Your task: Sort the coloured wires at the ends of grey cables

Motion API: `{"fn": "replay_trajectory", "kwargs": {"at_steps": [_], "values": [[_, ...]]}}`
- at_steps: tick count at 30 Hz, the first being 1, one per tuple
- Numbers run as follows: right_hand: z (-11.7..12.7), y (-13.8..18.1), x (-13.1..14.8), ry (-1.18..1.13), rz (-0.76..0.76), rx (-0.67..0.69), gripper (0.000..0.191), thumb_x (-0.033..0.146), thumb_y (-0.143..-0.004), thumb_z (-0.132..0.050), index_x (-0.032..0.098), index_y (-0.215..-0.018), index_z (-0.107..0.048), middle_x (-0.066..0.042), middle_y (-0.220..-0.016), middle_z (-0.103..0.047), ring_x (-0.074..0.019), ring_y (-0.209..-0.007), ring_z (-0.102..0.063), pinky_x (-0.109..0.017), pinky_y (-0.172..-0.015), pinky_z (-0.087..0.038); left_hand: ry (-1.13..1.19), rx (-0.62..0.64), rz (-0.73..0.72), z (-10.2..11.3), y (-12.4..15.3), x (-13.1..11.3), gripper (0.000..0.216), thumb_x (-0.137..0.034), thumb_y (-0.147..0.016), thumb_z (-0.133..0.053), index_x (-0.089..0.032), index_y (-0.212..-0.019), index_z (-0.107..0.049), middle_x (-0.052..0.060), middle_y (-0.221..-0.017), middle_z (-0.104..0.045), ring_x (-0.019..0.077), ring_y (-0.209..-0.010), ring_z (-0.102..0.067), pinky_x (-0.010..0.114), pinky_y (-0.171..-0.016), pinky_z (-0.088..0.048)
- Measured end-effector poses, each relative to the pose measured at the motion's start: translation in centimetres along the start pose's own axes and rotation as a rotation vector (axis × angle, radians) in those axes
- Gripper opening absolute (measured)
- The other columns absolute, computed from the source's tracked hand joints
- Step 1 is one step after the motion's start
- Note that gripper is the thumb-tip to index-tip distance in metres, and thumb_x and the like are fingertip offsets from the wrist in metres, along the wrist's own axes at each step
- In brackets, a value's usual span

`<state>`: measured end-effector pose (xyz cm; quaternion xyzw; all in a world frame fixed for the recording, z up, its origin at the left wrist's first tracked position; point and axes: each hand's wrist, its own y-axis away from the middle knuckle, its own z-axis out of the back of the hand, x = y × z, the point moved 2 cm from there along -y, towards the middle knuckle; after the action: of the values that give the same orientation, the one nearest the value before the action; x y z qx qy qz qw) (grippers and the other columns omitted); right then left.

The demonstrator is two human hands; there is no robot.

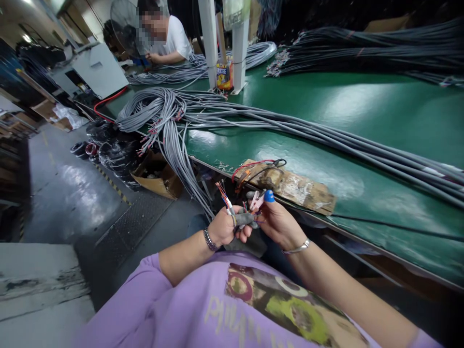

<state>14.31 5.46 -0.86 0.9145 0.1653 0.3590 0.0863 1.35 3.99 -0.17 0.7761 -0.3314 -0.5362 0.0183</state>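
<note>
My left hand (224,226), with a watch at its wrist, is closed around a grey cable. The bared end of the cable (222,192) sticks up past my fingers, fanning into thin coloured wires and reddish strands. Close beside it, my right hand (281,222) pinches a small pale pink clip-like piece (256,201). Blue covers that thumb, and grey covers wrap some fingers. Fine coloured wires show between the two hands, and the fingers partly hide where they meet the pink piece.
A worn board (308,193) with red and black leads lies at the edge of the green table (398,104). Grey cable bundles (290,123) stretch across it, some hanging over the edge beside a cardboard box (159,181). Another person (174,41) sits beyond a white post (239,53).
</note>
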Motion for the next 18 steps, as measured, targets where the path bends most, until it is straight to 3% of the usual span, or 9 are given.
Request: {"fn": "replay_trajectory", "kwargs": {"at_steps": [18], "values": [[-0.16,0.07,-0.16,0.013,0.028,-0.036,0.045,0.062,-0.069,-0.069,0.018,-0.080,-0.070,-0.001,-0.063,-0.064,-0.0116,-0.052,-0.054,-0.025,-0.049,-0.045,-0.018,-0.033,0.009,0.20,-0.03,0.33,0.045,-0.051,-0.058,-0.077,-0.011,-0.067,-0.058,0.000,-0.047,-0.058,0.0087,-0.031,-0.050,0.017,-0.030,-0.029]]}}
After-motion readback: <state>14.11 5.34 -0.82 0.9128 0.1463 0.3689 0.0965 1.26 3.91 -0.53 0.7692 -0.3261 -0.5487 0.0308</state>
